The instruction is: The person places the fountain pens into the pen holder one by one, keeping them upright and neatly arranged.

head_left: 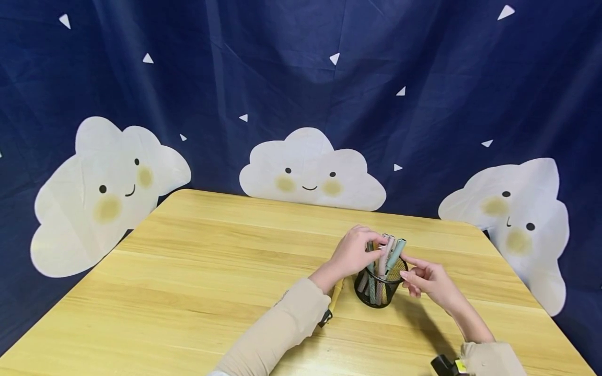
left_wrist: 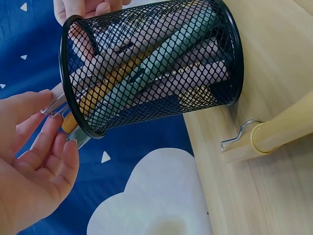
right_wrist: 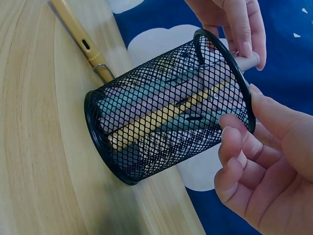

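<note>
A black mesh pen cup [head_left: 392, 284] stands on the table, holding several pens in pale pink, green and yellow. My left hand [head_left: 355, 253] reaches over its rim from the left. Its thumb and fingertips pinch the clip end of a pale pinkish pen [left_wrist: 57, 94], whose lower part is inside the cup. On the other side, my right hand [head_left: 435, 284] holds the cup's rim between thumb and fingers, as the right wrist view shows. A yellow pen [right_wrist: 80, 41] with a metal clip lies on the table left of the cup, partly behind the left sleeve in the head view.
The wooden table [head_left: 188, 271] reaches back to a dark blue curtain [head_left: 282, 78] with white clouds and small triangles. A black device [head_left: 444, 364] sits by the right sleeve at the bottom edge of the head view.
</note>
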`<state>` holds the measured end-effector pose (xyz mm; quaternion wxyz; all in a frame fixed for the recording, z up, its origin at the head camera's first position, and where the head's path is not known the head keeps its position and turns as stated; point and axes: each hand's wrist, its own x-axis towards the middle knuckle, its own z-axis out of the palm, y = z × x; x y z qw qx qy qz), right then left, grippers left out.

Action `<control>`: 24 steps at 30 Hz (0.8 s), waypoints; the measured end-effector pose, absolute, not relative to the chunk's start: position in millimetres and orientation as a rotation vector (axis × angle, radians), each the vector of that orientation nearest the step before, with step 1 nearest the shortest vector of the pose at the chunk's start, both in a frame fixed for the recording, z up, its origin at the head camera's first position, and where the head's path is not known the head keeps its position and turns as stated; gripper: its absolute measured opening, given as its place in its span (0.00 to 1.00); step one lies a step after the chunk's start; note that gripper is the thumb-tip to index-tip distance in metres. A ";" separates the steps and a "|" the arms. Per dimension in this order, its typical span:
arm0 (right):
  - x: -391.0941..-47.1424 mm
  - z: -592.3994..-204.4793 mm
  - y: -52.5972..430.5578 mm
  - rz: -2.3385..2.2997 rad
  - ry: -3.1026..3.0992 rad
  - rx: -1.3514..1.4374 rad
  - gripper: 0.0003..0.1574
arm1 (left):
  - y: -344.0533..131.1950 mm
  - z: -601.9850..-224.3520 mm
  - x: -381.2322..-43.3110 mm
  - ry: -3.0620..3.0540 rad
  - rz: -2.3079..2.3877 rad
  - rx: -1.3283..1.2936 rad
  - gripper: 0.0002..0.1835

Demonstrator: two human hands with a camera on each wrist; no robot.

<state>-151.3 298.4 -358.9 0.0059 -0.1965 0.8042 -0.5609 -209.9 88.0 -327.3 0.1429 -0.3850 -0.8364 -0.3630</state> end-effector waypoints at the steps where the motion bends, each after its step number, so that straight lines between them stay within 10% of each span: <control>1: -151.4 -358.9 298.4 -1.754 2.520 -0.616 0.30 | 87.8 -327.8 -210.4 -2.410 -1.064 -1.110 0.11; 24: -150.8 -360.1 296.9 -1.783 2.513 -0.650 0.29 | 79.1 -333.6 -218.0 -2.303 -1.375 -1.038 0.08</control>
